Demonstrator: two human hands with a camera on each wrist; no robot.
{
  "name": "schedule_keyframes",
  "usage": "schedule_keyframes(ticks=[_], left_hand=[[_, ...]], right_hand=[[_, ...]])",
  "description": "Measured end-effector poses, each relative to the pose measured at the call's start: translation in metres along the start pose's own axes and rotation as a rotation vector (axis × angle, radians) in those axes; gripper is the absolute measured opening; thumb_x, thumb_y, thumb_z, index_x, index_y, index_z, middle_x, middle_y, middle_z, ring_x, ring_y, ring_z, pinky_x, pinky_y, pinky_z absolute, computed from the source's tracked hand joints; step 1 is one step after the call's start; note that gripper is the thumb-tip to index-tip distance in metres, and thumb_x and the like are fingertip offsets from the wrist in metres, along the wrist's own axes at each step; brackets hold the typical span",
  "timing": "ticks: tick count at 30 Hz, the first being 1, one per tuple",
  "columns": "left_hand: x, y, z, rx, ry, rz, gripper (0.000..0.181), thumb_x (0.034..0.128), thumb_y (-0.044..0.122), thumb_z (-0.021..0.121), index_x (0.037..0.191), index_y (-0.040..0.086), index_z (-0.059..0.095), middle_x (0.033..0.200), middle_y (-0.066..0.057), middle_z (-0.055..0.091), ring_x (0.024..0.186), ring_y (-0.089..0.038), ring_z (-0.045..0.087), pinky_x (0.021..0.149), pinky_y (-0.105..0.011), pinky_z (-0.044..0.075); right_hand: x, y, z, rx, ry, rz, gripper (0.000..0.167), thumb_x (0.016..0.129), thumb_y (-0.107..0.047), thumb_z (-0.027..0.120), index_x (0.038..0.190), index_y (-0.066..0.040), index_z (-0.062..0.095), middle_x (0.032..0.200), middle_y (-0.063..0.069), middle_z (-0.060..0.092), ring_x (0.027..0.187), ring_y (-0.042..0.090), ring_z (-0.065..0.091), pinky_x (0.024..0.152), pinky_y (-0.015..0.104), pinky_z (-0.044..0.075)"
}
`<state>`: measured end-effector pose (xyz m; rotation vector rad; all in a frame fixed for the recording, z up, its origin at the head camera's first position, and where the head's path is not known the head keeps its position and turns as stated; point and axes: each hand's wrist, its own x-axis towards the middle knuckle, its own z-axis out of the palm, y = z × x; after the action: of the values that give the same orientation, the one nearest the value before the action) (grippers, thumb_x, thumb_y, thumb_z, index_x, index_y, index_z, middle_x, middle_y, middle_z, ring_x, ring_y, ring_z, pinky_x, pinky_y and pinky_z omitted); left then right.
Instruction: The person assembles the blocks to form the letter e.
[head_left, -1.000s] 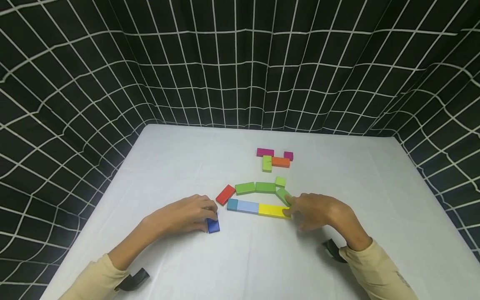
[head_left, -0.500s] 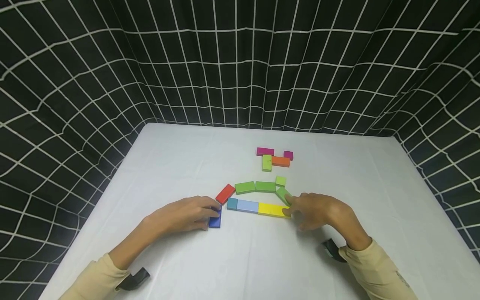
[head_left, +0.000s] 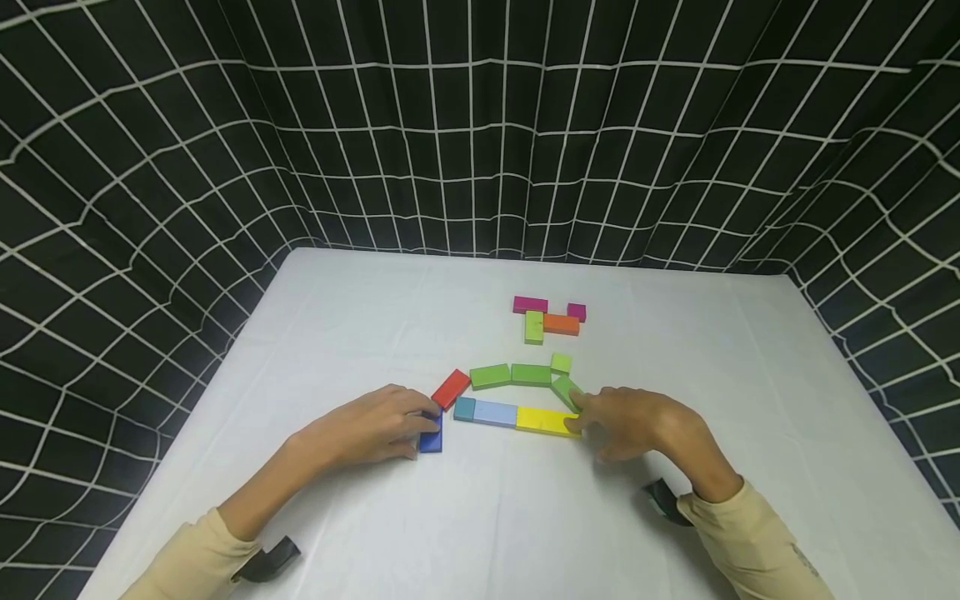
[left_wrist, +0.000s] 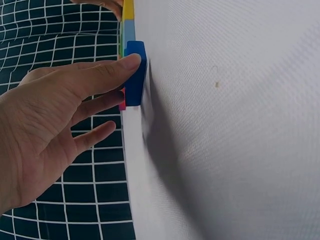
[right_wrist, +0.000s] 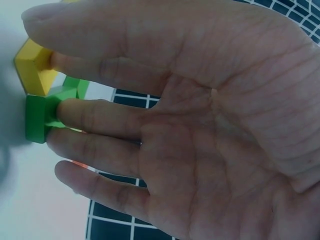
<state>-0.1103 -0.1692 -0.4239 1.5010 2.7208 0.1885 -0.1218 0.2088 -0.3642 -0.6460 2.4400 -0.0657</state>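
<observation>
My left hand (head_left: pixel 375 429) pinches a blue block (head_left: pixel 431 442) that lies lengthwise below the red block (head_left: pixel 452 389). In the left wrist view, the thumb of my left hand (left_wrist: pixel 55 105) presses the face of the blue block (left_wrist: pixel 135 80). My right hand (head_left: pixel 633 423) rests at the right ends of the yellow piece (head_left: pixel 540 420) and the slanted green block (head_left: pixel 566 390). In the right wrist view, fairly straight fingers of my right hand (right_wrist: pixel 165 120) touch the yellow piece (right_wrist: pixel 32 67) and the green block (right_wrist: pixel 36 119).
Teal (head_left: pixel 464 408) and light blue (head_left: pixel 495 413) blocks adjoin the yellow. Two green blocks (head_left: pixel 491 377) (head_left: pixel 531 375) form the top of an arch, with a lime cube (head_left: pixel 561 362) beside it. Farther back are magenta (head_left: pixel 530 304), orange (head_left: pixel 562 324) and lime (head_left: pixel 534 327) blocks.
The blue block has moved up and slightly right with my left hand, and turned nearly straight against the red block's lower end. My right hand has stayed in place.
</observation>
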Motion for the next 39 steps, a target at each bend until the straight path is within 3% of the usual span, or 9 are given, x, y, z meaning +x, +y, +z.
schedule_keyframes(ticks=[9,17,39], left_hand=[[-0.0007,-0.0019,-0.0018,-0.016,-0.016,-0.010,0.038,0.0921,0.030,0.081,0.126,0.015,0.076,0.137,0.001,0.070,0.132,-0.018,0.062,0.115,-0.040,0.050],[0.0001,-0.0013,-0.0014,-0.012,-0.006,0.002,0.037,0.0916,0.031,0.082,0.125,0.015,0.076,0.136,0.001,0.070,0.131,-0.017,0.063,0.114,-0.039,0.050],[0.0014,-0.0028,-0.0060,-0.014,-0.036,-0.009,0.037,0.0930,0.033,0.080,0.125,0.016,0.076,0.136,0.002,0.071,0.131,-0.017,0.063,0.114,-0.041,0.050]], right_hand=[[0.0013,-0.0041,-0.0021,0.004,-0.014,0.014,0.057,0.083,-0.014,0.086,0.136,-0.028,0.072,0.164,0.008,0.049,0.108,0.020,0.058,0.081,0.036,0.053],[0.0013,-0.0033,-0.0018,-0.021,-0.006,-0.003,0.057,0.083,-0.015,0.086,0.136,-0.028,0.072,0.164,0.008,0.049,0.116,0.024,0.060,0.086,0.041,0.055],[0.0004,-0.0052,-0.0029,-0.005,-0.008,0.006,0.055,0.083,-0.014,0.086,0.135,-0.027,0.072,0.161,0.008,0.051,0.116,0.024,0.061,0.088,0.043,0.056]])
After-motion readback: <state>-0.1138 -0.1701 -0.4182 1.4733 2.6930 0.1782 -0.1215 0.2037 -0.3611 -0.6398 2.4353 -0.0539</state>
